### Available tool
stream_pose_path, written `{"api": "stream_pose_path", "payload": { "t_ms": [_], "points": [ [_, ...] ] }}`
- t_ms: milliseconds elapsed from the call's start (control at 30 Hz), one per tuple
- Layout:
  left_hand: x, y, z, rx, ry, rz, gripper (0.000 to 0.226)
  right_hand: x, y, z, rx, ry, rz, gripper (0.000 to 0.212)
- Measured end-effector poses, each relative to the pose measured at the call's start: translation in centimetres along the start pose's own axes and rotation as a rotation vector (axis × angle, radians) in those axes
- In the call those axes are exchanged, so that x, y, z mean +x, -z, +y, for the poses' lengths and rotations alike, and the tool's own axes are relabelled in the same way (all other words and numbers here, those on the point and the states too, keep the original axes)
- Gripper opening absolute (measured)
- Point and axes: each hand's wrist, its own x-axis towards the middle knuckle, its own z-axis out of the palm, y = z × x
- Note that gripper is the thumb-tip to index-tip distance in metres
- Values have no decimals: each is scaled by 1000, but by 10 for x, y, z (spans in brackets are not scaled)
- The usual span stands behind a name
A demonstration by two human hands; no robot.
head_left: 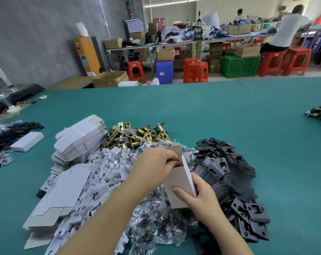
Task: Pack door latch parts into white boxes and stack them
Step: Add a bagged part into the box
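right hand (202, 197) grips an upright white box (179, 183) while left hand (156, 162) fingers (171, 161) reach into its open top

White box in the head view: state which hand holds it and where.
The right hand grips the white box by its lower end, thumb across the front. The left hand has its fingertips at the open top.

Shown are two bare hands (157, 163), one open white cardboard box (179, 183), one closed white box (27, 141), two stacks of flat white box blanks (78, 142).
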Motion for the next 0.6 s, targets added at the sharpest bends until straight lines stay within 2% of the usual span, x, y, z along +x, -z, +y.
{"api": "stream_pose_path", "payload": {
  "t_ms": [233, 300, 433, 533, 600],
  "points": [
    [6, 11, 3, 36, 27, -150, 24, -1, -1, -1, -4, 5, -3, 38],
    [6, 13, 1, 37, 27, -148, 23, -1, -1, -1, 2, 5, 1, 36],
    [5, 12, -4, -7, 28, 8, 17, 1, 1, -1, 68, -23, 20, 39],
    [5, 9, -10, -104, 19, 241, 14, 2, 5, -2, 121, -35, 48, 55],
    [8, 7, -15, -166, 32, 392, 14, 3, 10, -2, 168, -49, 95, 58]
  ]
}}
